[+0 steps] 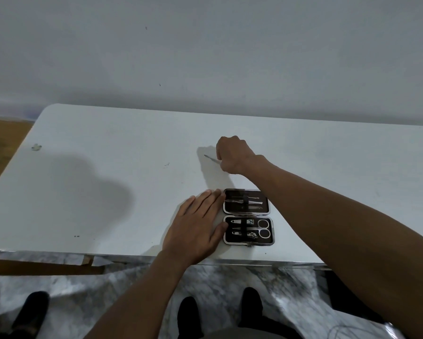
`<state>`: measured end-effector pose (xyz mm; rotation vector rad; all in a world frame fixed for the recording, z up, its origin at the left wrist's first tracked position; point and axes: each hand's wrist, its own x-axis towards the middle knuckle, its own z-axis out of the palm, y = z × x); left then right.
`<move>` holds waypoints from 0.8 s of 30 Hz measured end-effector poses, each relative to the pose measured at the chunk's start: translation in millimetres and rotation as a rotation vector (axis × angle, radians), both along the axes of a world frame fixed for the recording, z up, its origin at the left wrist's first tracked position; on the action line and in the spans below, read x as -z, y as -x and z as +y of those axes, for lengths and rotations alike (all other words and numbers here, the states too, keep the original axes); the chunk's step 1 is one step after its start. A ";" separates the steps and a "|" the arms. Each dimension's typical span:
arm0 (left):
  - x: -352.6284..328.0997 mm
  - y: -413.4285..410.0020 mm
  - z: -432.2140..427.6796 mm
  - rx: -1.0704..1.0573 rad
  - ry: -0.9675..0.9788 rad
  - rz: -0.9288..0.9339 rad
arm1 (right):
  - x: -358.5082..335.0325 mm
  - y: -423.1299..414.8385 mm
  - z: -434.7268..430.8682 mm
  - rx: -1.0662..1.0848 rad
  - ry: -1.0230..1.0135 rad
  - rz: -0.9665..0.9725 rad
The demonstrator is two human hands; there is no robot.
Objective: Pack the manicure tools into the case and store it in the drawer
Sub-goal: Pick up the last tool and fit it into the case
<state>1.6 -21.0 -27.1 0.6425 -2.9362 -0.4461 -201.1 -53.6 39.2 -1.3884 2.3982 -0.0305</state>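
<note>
- White table, scuffed and speckled, stands against a plain grey wall. Marbled grey floor below, brown wood strip at left.
- Case lies open near the table's front edge, tools strapped in both halves, scissors in the near half.
- My left hand is flat on the table, fingers straight and together, tips touching the case's left edge.
- My right hand, beyond the case, is curled round a thin metal tool. Only its pointed end shows; the rest is hidden in my fist.
- Far-half tools too dark to name.
- My dark shoes are cut off at the bottom.
</note>
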 end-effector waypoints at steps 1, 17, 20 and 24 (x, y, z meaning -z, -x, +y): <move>0.1 -0.2 0.1 0.001 -0.002 0.000 | -0.8 0.1 -0.2 0.006 -0.010 -0.012; 2.1 -2.3 -1.7 0.019 0.035 0.000 | -13.1 27.1 60.5 0.248 0.194 -0.453; 3.1 -1.7 -1.7 0.020 0.048 0.001 | -19.5 30.4 85.9 0.342 0.257 -0.525; 4.1 -2.5 -0.7 0.021 0.054 0.005 | -17.7 28.8 115.9 0.483 0.340 -0.656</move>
